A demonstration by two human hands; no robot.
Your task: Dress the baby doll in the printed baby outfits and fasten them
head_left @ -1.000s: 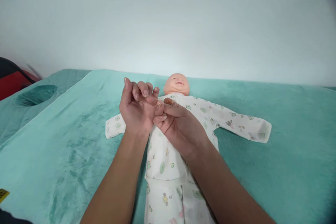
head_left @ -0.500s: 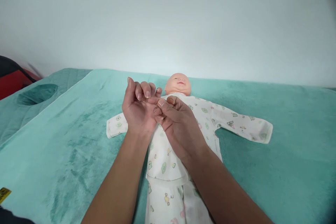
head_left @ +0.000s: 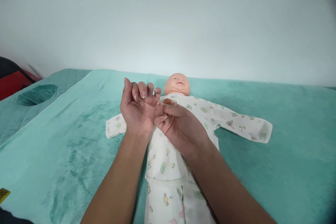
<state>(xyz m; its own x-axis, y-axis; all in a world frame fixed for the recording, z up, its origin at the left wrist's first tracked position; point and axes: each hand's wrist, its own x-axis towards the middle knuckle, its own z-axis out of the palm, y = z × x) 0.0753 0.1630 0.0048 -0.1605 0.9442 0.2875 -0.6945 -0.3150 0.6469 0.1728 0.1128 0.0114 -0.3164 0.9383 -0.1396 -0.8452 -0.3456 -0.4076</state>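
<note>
My left hand is held palm up above the doll, its fingers loosely bent and apart, with nothing in it. Against the little-finger side of that palm rests my right hand, its fingers curled in and its thumb folded against them. I see no object between the right fingers. A brown patch shows at the right thumb's tip. Beneath both hands a baby doll lies on its back in a white printed top and trousers. Its head shows beyond my hands, and its sleeves stretch out to both sides. My forearms hide part of its body.
The doll lies on a green plush cover spread over a padded surface. A round recess sits at the far left, near a red and black object. Behind stands a white wall. A yellow tag shows at lower left.
My right index finger, earlier reaching out onto the left palm, is now curled in, and the right thumb has shifted. The left hand has moved very slightly left. The doll lies the same.
</note>
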